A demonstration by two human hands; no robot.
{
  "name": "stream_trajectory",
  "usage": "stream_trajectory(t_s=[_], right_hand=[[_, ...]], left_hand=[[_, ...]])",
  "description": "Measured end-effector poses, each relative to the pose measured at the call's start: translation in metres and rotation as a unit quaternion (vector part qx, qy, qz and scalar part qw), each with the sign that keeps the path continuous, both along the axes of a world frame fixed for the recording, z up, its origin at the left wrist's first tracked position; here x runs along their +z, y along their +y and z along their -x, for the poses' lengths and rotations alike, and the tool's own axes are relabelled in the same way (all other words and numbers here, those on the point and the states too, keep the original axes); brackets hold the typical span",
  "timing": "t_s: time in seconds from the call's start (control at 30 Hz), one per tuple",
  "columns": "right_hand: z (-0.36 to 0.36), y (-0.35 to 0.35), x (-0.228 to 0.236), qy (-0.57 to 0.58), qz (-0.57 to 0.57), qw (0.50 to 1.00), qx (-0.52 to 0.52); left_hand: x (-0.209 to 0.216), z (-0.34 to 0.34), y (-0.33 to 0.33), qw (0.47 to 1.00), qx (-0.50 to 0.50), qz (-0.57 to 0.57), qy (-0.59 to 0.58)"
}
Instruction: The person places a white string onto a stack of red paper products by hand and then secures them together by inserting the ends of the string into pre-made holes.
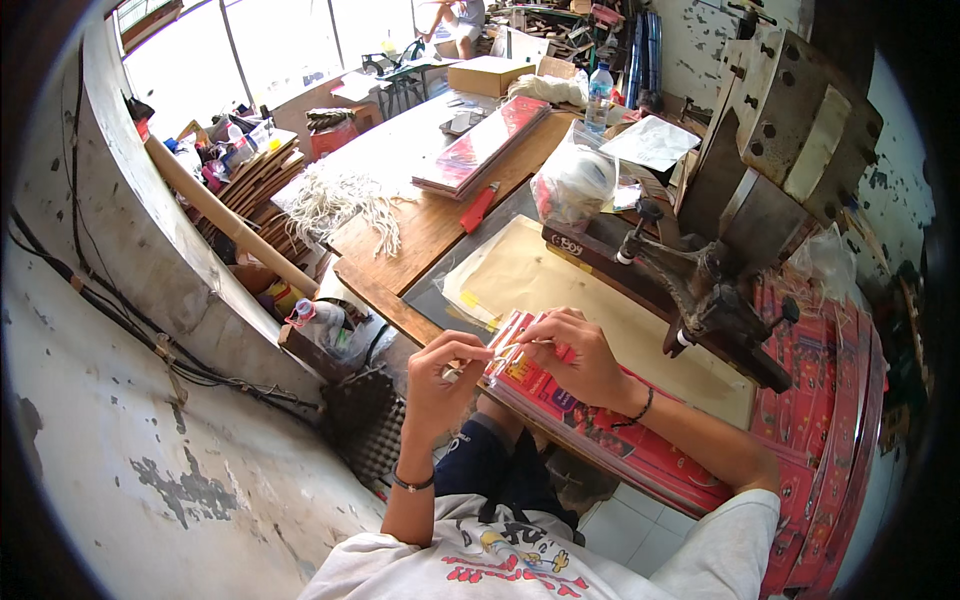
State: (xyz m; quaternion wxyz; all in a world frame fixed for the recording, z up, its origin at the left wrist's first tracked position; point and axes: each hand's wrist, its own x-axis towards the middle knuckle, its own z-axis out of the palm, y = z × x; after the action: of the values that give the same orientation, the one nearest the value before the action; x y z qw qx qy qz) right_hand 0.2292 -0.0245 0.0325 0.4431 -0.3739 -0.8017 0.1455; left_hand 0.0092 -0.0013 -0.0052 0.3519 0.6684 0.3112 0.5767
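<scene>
My left hand (pixel 443 380) is closed in a pinch at the near edge of the table, beside the end of a stack of red printed card sheets (pixel 600 425). Just above that end, my right hand (pixel 578 357) is also pinched, its fingertips close to the left ones. A thin white string (pixel 507 349) appears to run between the two sets of fingertips; its ends are hidden by the fingers. The stack lies along the table's front edge under my right forearm. Beyond it is a large tan sheet (pixel 600 300).
A heavy metal press (pixel 790 130) with a dark bar stands at the right. More red sheets (pixel 810 430) hang below it. Farther off are a red-handled cutter (pixel 479 209), loose white strings (pixel 345 205), a plastic bag (pixel 577 185) and a water bottle (pixel 599 98). A person (pixel 462 22) sits far back.
</scene>
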Motion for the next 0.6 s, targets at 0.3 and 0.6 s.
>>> stream_trajectory(t_s=[0.3, 0.6], right_hand=[[-0.004, 0.003, -0.017, 0.386, 0.156, 0.909, -0.040], [-0.009, 0.004, -0.015, 0.388, 0.201, 0.899, -0.028]], left_hand=[[0.002, 0.045, 0.003, 0.975, -0.153, 0.029, 0.155], [-0.004, 0.061, 0.005, 0.937, -0.199, 0.107, 0.266]])
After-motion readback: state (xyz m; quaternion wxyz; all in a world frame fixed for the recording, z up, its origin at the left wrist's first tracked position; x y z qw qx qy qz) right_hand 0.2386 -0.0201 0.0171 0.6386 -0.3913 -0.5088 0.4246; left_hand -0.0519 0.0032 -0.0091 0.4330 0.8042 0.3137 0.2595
